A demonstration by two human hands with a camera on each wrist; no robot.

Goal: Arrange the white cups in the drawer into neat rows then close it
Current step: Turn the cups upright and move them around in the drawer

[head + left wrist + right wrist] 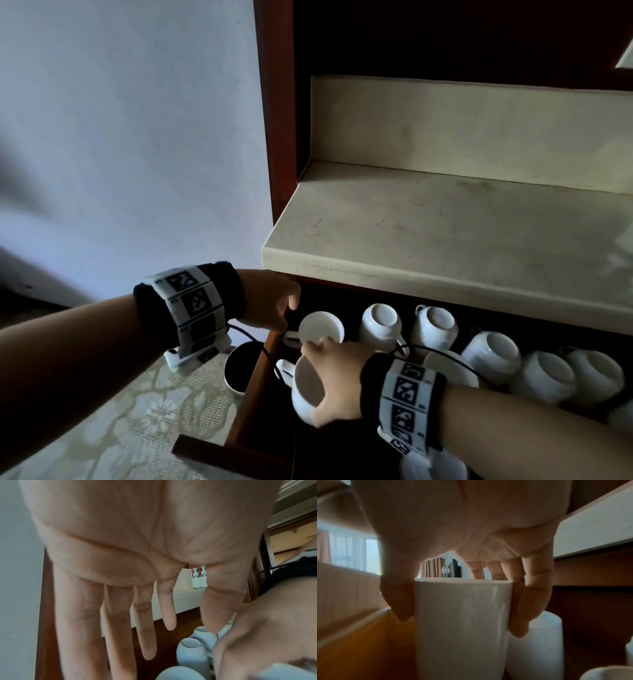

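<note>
The right hand [334, 377] has its fingers wrapped over an upside-down white cup [306, 389] near the left side of the open wooden drawer [255, 380], while the left hand [270, 299] hangs by the drawer's back left corner, over its side wall. Behind the held one there's another cup [321, 327], then a row of more upside-down cups [493, 356] running off to the right under the pale stone counter [445, 240]. On the patterned floor [137, 428] just left of the drawer sits a dark round bin [239, 368].
</note>
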